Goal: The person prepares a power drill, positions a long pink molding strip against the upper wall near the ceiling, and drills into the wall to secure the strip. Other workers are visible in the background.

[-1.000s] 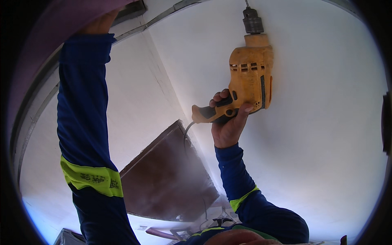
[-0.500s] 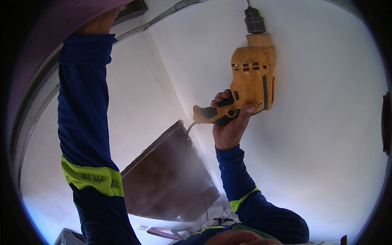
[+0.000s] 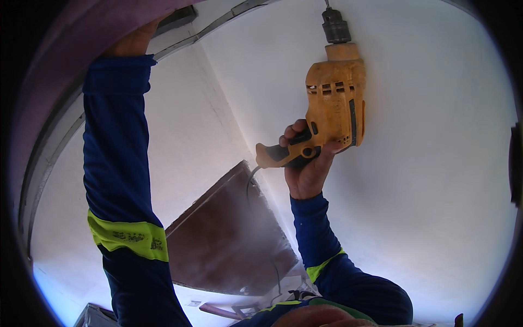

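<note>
An orange and black power drill (image 3: 335, 103) is gripped in my right hand (image 3: 310, 169), with fingers wrapped round its handle near the trigger. Its dark chuck (image 3: 335, 26) points up, and a thin bit runs out of the top of the view. A grey cord (image 3: 249, 188) hangs from the butt of the handle. High at the upper left, only the wrist end of my left hand (image 3: 134, 44) shows. A blurred purple band (image 3: 81, 41) and the picture's edge hide its fingers, so what it touches cannot be made out.
Pale walls (image 3: 430, 163) meet in a corner behind the drill. A brown door-like panel (image 3: 229, 234) with a rough edge stands below the cord. Grey metal strips (image 3: 226, 15) curve along the top. A dark-framed object (image 3: 95, 316) sits at the bottom left.
My left forearm sits slightly lower and further right in the view. The drill appears shifted a little up and left, still in my right hand.
</note>
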The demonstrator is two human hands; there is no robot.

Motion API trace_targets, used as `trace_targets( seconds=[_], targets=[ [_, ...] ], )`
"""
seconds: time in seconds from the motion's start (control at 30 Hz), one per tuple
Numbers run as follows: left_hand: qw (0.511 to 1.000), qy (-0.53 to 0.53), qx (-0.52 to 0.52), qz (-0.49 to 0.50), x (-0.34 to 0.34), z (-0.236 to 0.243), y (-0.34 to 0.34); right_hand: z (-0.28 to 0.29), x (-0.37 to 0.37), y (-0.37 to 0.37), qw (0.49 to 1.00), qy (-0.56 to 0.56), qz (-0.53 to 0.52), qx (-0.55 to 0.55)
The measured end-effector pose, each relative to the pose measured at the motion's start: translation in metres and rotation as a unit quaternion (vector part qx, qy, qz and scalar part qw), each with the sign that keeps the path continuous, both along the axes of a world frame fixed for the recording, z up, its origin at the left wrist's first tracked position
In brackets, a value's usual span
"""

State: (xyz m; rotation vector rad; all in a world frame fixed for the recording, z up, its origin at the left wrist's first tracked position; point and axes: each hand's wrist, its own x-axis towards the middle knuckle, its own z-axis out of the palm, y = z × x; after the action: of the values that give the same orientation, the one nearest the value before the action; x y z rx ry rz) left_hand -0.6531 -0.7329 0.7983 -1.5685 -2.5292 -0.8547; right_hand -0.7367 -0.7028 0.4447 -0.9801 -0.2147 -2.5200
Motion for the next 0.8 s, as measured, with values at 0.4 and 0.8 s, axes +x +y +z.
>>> trace_targets(
  seconds=[0.4, 0.8],
  targets=[
    [1.000, 0.002, 0.001, -0.006, -0.002, 0.001, -0.002, 0.010, 0.007, 0.007, 0.999, -0.021, -0.017, 0.047],
    [0.999, -0.009, 0.034, -0.020, -0.016, -0.008, 0.005, 0.001, 0.002, -0.006, 0.999, -0.010, 0.021, -0.025]
  ],
)
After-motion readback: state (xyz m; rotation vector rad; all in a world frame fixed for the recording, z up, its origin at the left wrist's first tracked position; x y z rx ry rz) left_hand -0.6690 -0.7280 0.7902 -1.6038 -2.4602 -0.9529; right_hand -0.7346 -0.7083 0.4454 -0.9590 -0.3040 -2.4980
